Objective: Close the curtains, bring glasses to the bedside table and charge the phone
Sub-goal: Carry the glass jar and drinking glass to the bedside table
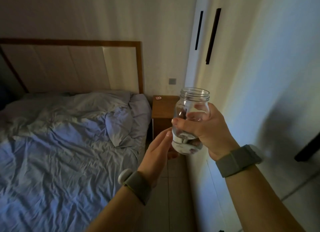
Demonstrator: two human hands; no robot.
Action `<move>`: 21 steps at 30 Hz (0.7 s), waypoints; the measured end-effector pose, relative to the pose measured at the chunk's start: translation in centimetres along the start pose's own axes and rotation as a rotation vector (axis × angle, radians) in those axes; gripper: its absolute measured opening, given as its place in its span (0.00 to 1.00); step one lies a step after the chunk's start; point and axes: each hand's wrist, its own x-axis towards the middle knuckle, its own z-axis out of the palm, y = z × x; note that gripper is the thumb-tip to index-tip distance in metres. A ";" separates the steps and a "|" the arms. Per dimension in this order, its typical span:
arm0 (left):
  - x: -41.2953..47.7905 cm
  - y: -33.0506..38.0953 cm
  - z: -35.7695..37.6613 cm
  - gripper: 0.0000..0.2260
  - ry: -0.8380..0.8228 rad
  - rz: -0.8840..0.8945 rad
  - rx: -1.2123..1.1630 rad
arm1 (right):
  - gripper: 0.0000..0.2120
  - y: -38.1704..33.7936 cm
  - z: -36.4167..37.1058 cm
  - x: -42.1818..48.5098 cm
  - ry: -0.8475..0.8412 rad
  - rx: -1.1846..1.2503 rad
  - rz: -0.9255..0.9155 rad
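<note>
Right hand (206, 128): clenched around clear glass screw-top jar (194, 97), centre right.
Left hand (159, 150): released, thumb touching jar.
Brown wooden bedside table (163, 107): centre, behind jar.

Upright clear glass jar (191, 121), part-filled

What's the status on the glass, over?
Right hand grips glass jar, left hand touching its base. Jar held up, short of bedside table. Small item on tabletop's far corner.
</note>
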 end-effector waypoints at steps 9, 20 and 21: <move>12.4 -1.0 -0.9 0.17 0.094 0.006 -0.017 | 0.36 2.5 0.5 12.8 -0.067 0.049 -0.008; 26.8 -1.9 -3.3 0.16 0.145 -0.063 -0.046 | 0.41 6.2 1.8 27.9 -0.074 0.070 0.019; 28.6 -2.1 -3.8 0.15 0.143 -0.069 -0.039 | 0.43 6.6 2.1 29.7 -0.060 0.066 0.022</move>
